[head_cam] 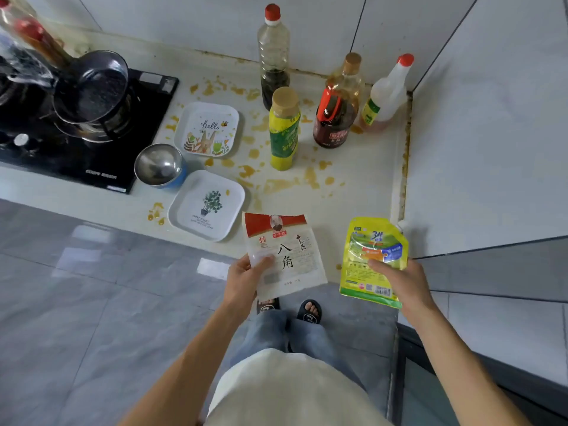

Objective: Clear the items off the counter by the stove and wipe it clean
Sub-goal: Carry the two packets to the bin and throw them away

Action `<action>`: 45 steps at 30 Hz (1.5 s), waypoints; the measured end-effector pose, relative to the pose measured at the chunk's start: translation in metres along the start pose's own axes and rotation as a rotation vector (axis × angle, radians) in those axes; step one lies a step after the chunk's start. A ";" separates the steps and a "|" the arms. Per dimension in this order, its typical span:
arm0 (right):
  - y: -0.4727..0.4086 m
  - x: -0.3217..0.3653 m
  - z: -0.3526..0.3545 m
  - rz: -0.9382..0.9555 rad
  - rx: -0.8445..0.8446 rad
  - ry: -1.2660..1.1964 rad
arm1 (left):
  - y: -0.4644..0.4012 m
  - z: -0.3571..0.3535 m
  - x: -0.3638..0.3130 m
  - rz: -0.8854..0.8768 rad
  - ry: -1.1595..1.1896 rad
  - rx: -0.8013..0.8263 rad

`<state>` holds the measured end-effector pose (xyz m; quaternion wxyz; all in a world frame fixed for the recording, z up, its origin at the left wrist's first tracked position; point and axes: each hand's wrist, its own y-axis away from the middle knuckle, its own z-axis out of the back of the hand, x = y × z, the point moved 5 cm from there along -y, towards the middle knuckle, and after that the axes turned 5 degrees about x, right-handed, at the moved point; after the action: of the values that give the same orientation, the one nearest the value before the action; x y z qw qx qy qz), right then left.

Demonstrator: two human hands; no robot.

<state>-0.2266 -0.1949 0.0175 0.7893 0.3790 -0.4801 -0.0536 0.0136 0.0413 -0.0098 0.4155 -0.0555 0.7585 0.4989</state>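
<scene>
My left hand (246,279) grips a white and red spice packet (287,250) at the counter's front edge. My right hand (402,282) holds a yellow-green pouch (373,256) beside it. On the stained white counter (362,170) stand several bottles: a tall clear one with a red cap (273,53), a yellow-green one (284,130), a dark sauce bottle (333,118), an oil bottle with a cork-coloured cap (349,75) and a white red-capped one (387,93). Two square white plates (207,129) (207,204) and a steel bowl (159,166) lie by the stove.
A black gas stove (92,142) at the left carries a dark pot (92,87). Yellow-brown sauce spots (279,182) cover the counter. Tiled walls close the back and the right side. Grey floor tiles and my sandalled feet (290,309) are below.
</scene>
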 end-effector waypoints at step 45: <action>0.116 0.010 -0.502 0.256 0.750 1.163 | 0.224 0.445 0.200 0.093 0.734 -0.943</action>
<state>0.1470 0.1576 -0.0263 0.7342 0.5333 -0.0072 0.4201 0.0279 0.5760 -0.0576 0.0348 -0.3694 0.5507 0.7477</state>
